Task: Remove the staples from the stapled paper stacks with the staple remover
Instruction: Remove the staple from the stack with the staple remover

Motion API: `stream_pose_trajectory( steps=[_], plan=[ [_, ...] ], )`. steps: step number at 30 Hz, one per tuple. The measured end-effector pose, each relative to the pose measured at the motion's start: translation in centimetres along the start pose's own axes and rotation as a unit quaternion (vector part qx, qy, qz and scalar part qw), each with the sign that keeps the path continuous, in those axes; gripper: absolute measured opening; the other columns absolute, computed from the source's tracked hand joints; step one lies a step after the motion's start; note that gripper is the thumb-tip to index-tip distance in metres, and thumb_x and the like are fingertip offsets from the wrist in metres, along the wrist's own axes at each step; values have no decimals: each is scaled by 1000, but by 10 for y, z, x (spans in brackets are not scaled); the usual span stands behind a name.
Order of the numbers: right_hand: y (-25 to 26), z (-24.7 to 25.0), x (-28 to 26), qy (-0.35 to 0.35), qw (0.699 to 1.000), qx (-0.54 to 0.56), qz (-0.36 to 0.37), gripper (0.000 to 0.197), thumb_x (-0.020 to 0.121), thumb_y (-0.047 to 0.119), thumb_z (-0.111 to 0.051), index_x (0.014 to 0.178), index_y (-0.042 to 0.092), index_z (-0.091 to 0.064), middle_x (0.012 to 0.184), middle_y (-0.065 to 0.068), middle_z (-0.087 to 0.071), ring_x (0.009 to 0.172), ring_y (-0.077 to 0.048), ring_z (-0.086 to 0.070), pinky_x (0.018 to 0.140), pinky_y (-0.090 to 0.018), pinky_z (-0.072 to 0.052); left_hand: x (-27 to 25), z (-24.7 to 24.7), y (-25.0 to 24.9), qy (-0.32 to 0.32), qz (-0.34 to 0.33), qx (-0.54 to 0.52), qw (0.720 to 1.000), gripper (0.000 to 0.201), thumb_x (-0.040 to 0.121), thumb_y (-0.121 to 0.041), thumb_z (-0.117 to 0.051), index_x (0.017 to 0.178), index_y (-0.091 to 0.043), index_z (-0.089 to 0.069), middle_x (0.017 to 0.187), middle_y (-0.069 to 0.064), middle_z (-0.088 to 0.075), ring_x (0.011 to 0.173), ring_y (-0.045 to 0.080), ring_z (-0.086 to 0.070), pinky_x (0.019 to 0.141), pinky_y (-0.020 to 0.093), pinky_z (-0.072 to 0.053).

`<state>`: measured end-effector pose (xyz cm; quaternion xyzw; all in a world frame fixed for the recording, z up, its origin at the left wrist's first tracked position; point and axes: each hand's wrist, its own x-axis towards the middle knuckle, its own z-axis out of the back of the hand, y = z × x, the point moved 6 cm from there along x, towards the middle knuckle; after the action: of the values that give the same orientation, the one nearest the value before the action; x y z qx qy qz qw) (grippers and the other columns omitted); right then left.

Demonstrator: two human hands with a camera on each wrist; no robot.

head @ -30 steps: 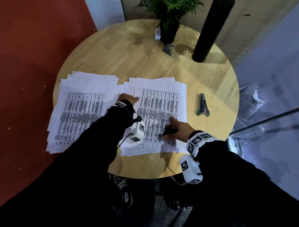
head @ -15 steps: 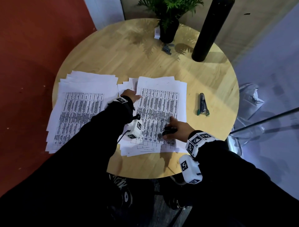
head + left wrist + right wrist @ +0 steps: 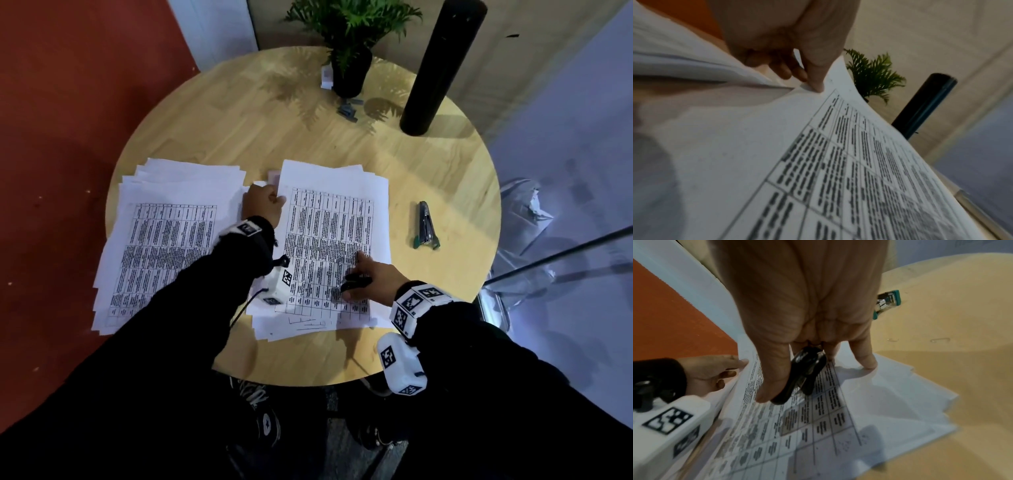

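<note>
Two piles of printed sheets lie on the round wooden table (image 3: 239, 120): a left pile (image 3: 164, 240) and a right pile (image 3: 329, 246). My left hand (image 3: 262, 205) pinches the left edge of the right pile's top sheet (image 3: 838, 146) between thumb and fingers and lifts it. My right hand (image 3: 368, 279) grips the black staple remover (image 3: 356, 282) (image 3: 803, 378) under the thumb, while its stretched fingers (image 3: 865, 356) press on the same pile's near right part.
A green-handled stapler (image 3: 425, 226) lies on the table right of the papers. At the far edge stand a potted plant (image 3: 349, 51) and a tall black cylinder (image 3: 442, 65), with small grey pieces (image 3: 349, 109) beside the pot. Loose staples (image 3: 940, 339) lie on the wood.
My left hand has slid further from me along the sheet's left edge and now lifts that edge. The right hand with the staple remover has stayed put.
</note>
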<state>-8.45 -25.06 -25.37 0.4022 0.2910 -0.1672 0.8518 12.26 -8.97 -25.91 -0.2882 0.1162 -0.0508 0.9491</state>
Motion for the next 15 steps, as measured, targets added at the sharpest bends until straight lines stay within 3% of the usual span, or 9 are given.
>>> stream_pose_trajectory(
  steps=[3,4,6,8,10,11,12,13,15],
  plan=[
    [7,20,-1,-74,995,65,23,53,82,29,-71,128,10,-51,127,-2,-52,118,-17,-48,82,-18,-37,-14,20,-1,-82,-57,-45,994,26,85,-23,-66,75,1,-63,83,25,-63,83,36,-61,74,37,-44],
    [12,32,-2,-110,988,102,34,51,80,30,-72,124,12,-55,134,-1,-45,123,-16,-43,90,-20,-38,-19,28,-6,-97,-77,-78,989,28,83,-24,-67,77,4,-65,82,23,-63,81,33,-61,73,36,-44],
    [19,57,-2,-160,968,188,43,49,67,38,-80,111,22,-65,156,1,-14,133,-20,-34,109,-38,-31,-31,47,-17,-120,-106,-176,971,31,79,-26,-68,79,5,-67,78,16,-58,78,25,-57,70,31,-41],
    [29,84,-5,-187,937,287,69,33,60,35,-85,88,32,-67,157,8,5,125,-21,-46,95,-36,-40,-39,69,-24,-135,-127,-256,949,25,77,-31,-69,81,-6,-68,79,2,-53,82,24,-53,73,29,-40],
    [42,109,-10,-186,913,349,97,30,56,33,-88,78,32,-68,156,5,-12,110,-12,-54,77,-29,-40,-49,93,-35,-139,-157,-293,933,17,73,-41,-66,77,-24,-66,80,-10,-49,87,29,-52,81,35,-40],
    [50,119,-13,-172,906,371,108,38,47,37,-89,79,32,-69,146,4,-37,101,-6,-57,72,-27,-38,-53,105,-40,-135,-165,-305,928,13,72,-42,-67,72,-29,-64,83,-12,-48,90,31,-52,85,39,-41],
    [61,129,-19,-153,902,384,124,47,40,38,-89,82,31,-69,122,7,-58,89,-1,-59,68,-25,-36,-56,117,-45,-135,-172,-317,923,11,71,-39,-70,70,-32,-62,86,-12,-46,94,32,-52,88,40,-40],
    [72,137,-26,-135,902,383,144,53,39,36,-88,87,28,-68,97,11,-67,79,3,-60,66,-24,-38,-60,131,-50,-140,-172,-328,918,12,71,-33,-73,73,-31,-61,88,-11,-45,96,28,-51,91,39,-39],
    [91,151,-42,-114,899,374,196,69,30,44,-90,91,24,-65,79,18,-68,73,5,-62,63,-15,-45,-65,154,-56,-139,-174,-369,902,17,71,-19,-76,79,-23,-62,95,-8,-46,98,16,-50,93,36,-41]
  ],
)
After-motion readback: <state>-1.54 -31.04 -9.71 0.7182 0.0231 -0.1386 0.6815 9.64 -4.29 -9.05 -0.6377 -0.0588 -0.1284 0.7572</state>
